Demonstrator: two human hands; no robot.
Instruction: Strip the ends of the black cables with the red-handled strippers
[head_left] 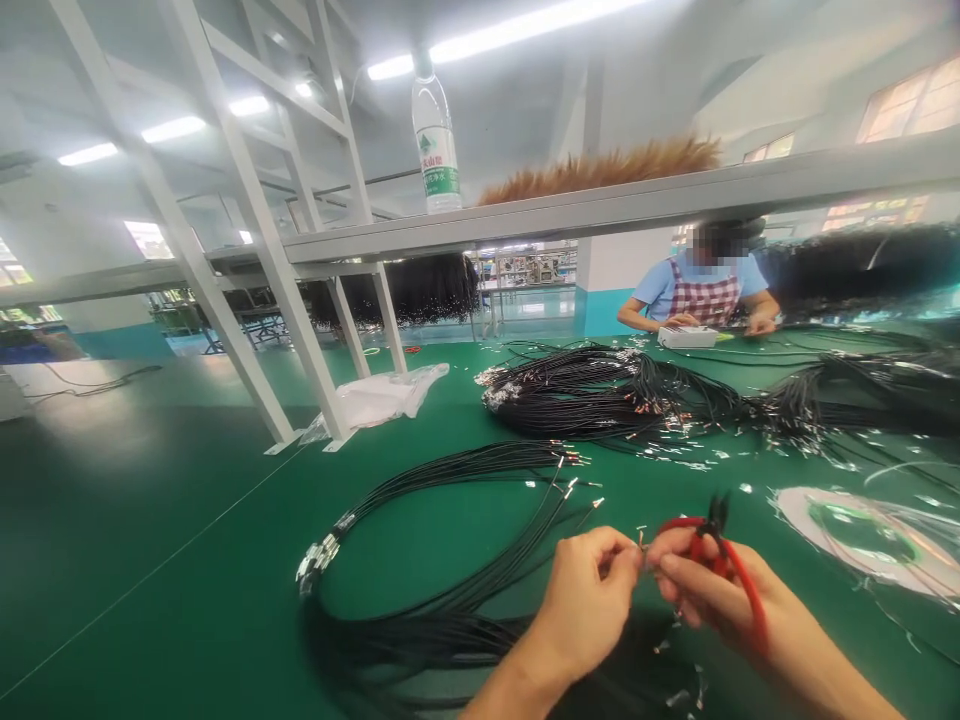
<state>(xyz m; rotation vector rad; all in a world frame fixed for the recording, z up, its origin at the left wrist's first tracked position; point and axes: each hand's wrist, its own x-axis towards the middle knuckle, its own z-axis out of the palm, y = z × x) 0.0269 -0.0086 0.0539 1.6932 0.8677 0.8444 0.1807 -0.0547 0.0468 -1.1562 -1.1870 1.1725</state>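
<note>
My left hand (589, 600) is closed, thumb and forefinger pinching the thin end of a wire (641, 540). Close beside it, my right hand (712, 590) is curled around red-handled cutting pliers (752, 590), whose dark jaws point up and away from the wire. The thumb and forefinger of that hand also meet at the wire end, fingertips nearly touching those of my left hand. Beneath and left of both hands lies a looped bundle of black cables (442, 630) with silvery ends. Part of it is hidden behind my left forearm.
A larger heap of black cables (570, 400) covers the green table (187, 500) farther back. At right lies a flat white-and-green coil (795, 510). A shelf frame (277, 330) carries a water bottle (435, 150); a plastic bag (382, 395) lies by its feet. A co-worker (701, 295) sits opposite.
</note>
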